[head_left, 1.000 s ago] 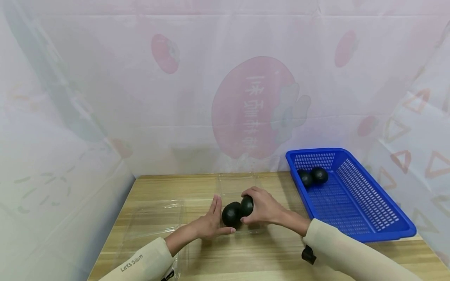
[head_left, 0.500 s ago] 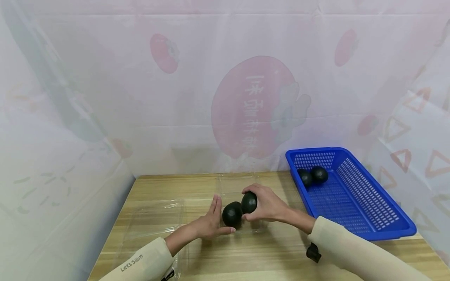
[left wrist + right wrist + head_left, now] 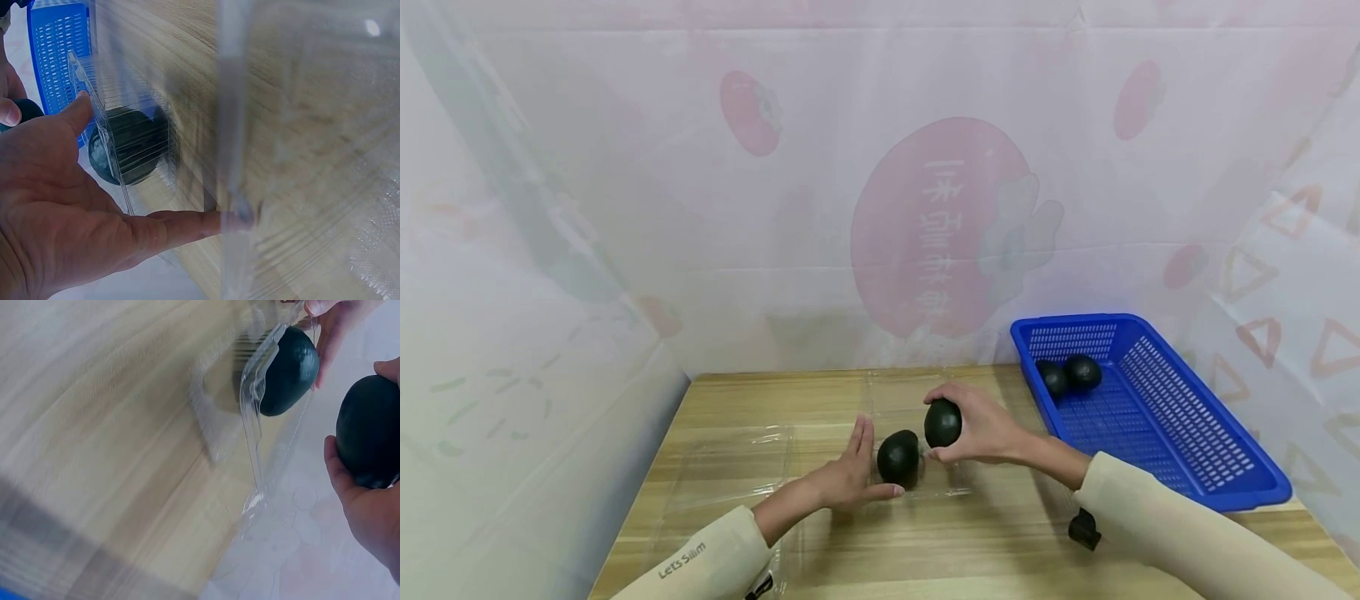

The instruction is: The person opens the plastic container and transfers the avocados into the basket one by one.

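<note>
My right hand grips a dark green avocado, fingers over its far end and thumb on the near side. It is held just above the right part of a clear plastic clamshell box. A second avocado sits in the box's left part, seen through the ribbed wall in the left wrist view. Along that wall rests my left hand, fingers straight and thumb stretched along the near side. The right wrist view shows a gap between the held avocado and the one in the box.
A blue perforated basket stands at the right with two avocados in its far left corner. Another clear plastic box lies on the wooden table at the left. A printed curtain closes off the back.
My right hand has moved right and slightly away from me with its avocado, parting it from the other one. The boxed avocado has tilted a little; my left hand has stayed put.
</note>
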A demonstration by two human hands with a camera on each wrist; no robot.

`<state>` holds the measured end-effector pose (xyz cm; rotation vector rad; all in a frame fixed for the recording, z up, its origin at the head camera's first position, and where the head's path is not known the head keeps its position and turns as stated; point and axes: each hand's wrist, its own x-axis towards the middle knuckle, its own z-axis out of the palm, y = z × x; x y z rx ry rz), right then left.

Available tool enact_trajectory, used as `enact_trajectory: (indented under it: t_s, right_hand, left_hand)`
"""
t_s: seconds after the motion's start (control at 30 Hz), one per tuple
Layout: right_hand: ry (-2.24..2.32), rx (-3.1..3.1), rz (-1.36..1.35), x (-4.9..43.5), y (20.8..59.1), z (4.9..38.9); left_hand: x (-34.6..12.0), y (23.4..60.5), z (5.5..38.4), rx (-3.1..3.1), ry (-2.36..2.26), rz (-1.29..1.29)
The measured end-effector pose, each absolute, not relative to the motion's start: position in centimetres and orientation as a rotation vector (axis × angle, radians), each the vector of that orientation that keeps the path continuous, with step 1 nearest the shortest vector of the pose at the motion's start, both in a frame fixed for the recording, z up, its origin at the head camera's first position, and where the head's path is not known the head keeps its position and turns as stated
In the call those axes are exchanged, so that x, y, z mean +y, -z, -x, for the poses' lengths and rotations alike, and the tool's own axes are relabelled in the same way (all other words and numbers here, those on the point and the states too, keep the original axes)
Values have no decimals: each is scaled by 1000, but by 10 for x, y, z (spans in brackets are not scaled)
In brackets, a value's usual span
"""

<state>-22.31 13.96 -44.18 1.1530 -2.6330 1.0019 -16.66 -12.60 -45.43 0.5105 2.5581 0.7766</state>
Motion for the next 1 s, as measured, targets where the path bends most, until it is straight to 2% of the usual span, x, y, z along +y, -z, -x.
enact_trajectory:
  t_s: [1.0]
  right_hand:
    - [-962,-2542,-1295,199,421,247]
  left_hand:
    - [-129,457,165,2544,-776,-540]
